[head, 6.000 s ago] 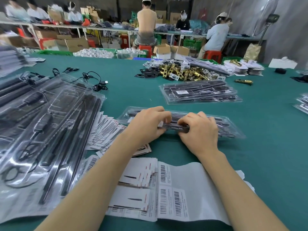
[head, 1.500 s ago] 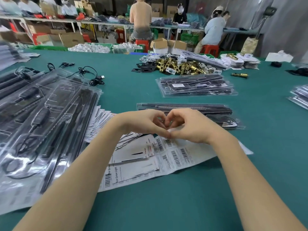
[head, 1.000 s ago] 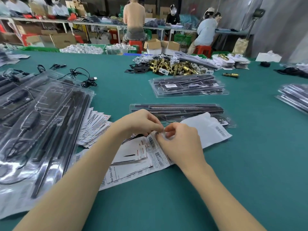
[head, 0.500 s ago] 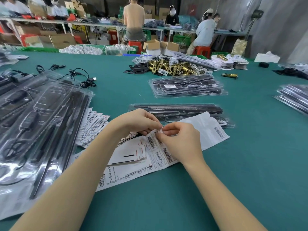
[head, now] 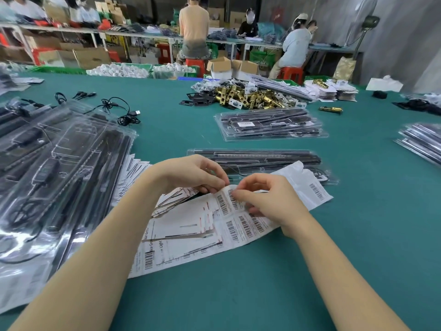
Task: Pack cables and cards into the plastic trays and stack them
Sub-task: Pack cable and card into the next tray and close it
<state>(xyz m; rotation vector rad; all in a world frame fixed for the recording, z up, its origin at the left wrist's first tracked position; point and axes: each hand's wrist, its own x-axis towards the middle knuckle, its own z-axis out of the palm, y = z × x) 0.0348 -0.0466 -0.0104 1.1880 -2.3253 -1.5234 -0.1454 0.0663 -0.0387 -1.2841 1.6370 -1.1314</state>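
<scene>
**Both hands at the label sheet**

Near the table's (head: 310, 271) front edge, the left hand (head: 191, 174) and right hand (head: 267, 201) each close a fingertip grip on the white barcode sheet (head: 238, 225). It overlaps printed cards (head: 181, 225); a clear tray (head: 257, 158) of black cables lies just behind.

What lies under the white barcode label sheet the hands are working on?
Under the white barcode label sheet lie printed white cards and the green table. Its far right end overlaps the clear plastic tray of black parts. Anything else beneath is covered by the sheet.
</scene>
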